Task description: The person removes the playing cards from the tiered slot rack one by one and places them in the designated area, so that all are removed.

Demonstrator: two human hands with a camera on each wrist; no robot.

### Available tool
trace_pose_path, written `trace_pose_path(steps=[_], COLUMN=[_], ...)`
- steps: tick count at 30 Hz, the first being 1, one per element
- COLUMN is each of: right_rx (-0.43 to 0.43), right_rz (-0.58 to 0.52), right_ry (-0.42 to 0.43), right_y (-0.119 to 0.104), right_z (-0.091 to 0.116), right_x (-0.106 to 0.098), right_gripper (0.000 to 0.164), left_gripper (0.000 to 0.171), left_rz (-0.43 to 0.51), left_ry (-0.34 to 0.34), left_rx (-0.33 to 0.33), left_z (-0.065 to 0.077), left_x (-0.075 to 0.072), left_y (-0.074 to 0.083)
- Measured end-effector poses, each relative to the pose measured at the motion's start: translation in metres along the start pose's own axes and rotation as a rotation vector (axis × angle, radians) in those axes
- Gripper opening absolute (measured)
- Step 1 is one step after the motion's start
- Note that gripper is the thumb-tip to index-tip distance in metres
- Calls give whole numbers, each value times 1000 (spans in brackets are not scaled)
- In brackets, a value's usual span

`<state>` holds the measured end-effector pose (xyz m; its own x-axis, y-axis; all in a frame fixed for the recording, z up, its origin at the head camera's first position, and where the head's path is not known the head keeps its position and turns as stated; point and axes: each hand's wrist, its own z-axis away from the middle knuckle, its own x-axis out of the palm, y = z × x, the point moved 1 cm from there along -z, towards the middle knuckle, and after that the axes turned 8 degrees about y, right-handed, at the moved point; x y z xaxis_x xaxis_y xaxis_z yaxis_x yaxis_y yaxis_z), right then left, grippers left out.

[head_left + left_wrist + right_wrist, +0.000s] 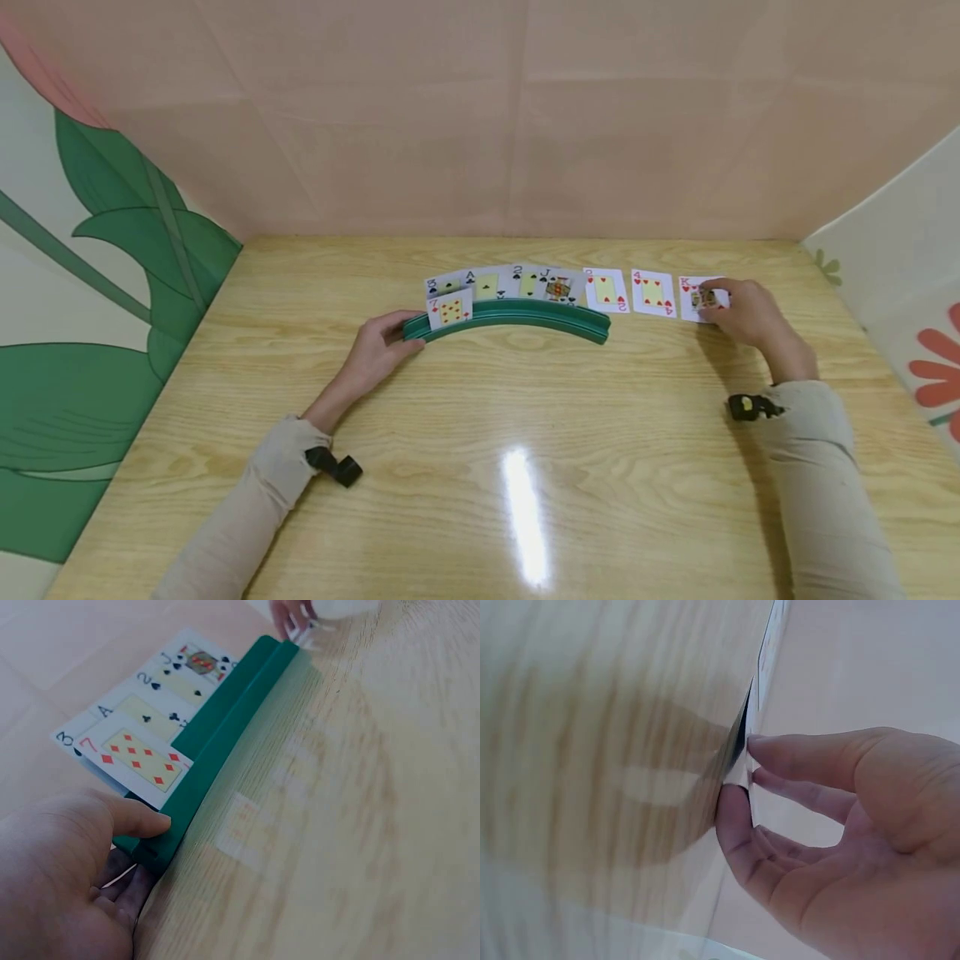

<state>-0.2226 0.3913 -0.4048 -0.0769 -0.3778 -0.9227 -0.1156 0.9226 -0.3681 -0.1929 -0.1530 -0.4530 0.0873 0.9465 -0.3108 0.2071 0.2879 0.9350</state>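
Observation:
My left hand (pixel 375 354) grips the left end of a curved green card holder (pixel 517 312), its thumb along the near side. In the holder's front row, near that hand, stands a seven of diamonds (pixel 452 310). Behind it a row of black-suit cards fans out, with an ace (pixel 139 716), a two and a jack (pixel 559 288). At the far right my right hand (pixel 753 312) pinches the right edge of a king of hearts (pixel 692 302). In the right wrist view this card's edge (pixel 739 774) is bent up off the table, a finger beneath it.
Between the holder and the king, a two of hearts (pixel 604 292) and a four of hearts (pixel 652 293) lie face up in a line. The wooden table (pixel 450 433) backs onto a pinkish cloth wall (pixel 510 150). Both wrists wear small black cameras (pixel 341 469).

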Motion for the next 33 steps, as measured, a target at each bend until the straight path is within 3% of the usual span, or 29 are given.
trace_pose_path(steps=[4, 11, 21, 33], right_rx=[1, -7, -39, -24], right_rz=[0, 5, 11, 54], right_ry=[13, 29, 56, -1], right_y=[1, 2, 2, -3], right_z=[0, -1, -1, 1], right_x=[1, 2, 4, 1], right_gripper=[43, 42, 42, 44], left_gripper=[40, 37, 38, 38], left_rz=[-10, -28, -25, -15], left_ry=[-4, -14, -16, -17], left_rx=[-7, -4, 7, -2], left_z=[0, 9, 10, 11], left_x=[0, -1, -2, -2], left_y=[3, 35, 37, 39])
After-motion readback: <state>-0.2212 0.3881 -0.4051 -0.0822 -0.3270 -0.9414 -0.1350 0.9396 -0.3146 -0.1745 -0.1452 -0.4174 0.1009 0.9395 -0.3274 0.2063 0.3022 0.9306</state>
